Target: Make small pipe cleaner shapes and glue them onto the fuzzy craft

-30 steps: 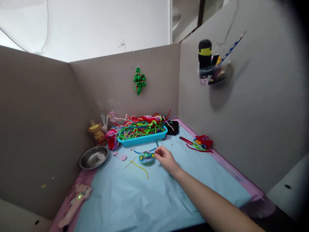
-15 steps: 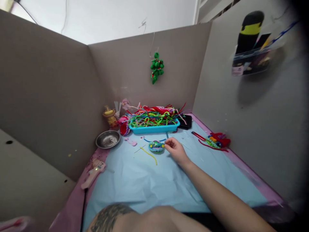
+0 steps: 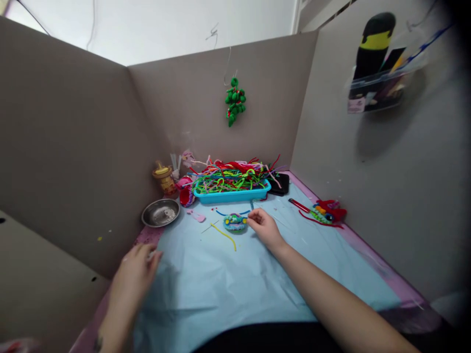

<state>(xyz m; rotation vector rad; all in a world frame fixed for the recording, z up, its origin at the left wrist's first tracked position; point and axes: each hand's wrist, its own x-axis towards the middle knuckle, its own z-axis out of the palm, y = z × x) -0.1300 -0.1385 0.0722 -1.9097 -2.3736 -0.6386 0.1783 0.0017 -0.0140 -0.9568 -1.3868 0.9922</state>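
My right hand [image 3: 265, 229] pinches the right end of a small oval pipe-cleaner figure [image 3: 234, 223], blue and green with a yellow round at each end, near the mid-table. My left hand [image 3: 137, 269] is closed at the table's left edge over the pink glue gun; a pale bit shows between the fingers and the rest of the gun is hidden. A yellow pipe cleaner [image 3: 227, 238] and a thin metal wire or needle [image 3: 209, 227] lie left of the figure. Behind it rests a blue pipe cleaner [image 3: 222, 213].
A turquoise tray [image 3: 231, 197] heaped with pipe cleaners stands at the back, a black flat object [image 3: 280, 184] beside it. A metal bowl [image 3: 149, 215] with white bits is at left. A red cutter [image 3: 299, 205] and a colourful figure [image 3: 327, 212] lie right. Grey panels enclose the table.
My left arm, earlier across the bottom of the view, has swung left, and its hand now covers the glue gun. My right hand stays pinching the pipe-cleaner figure.
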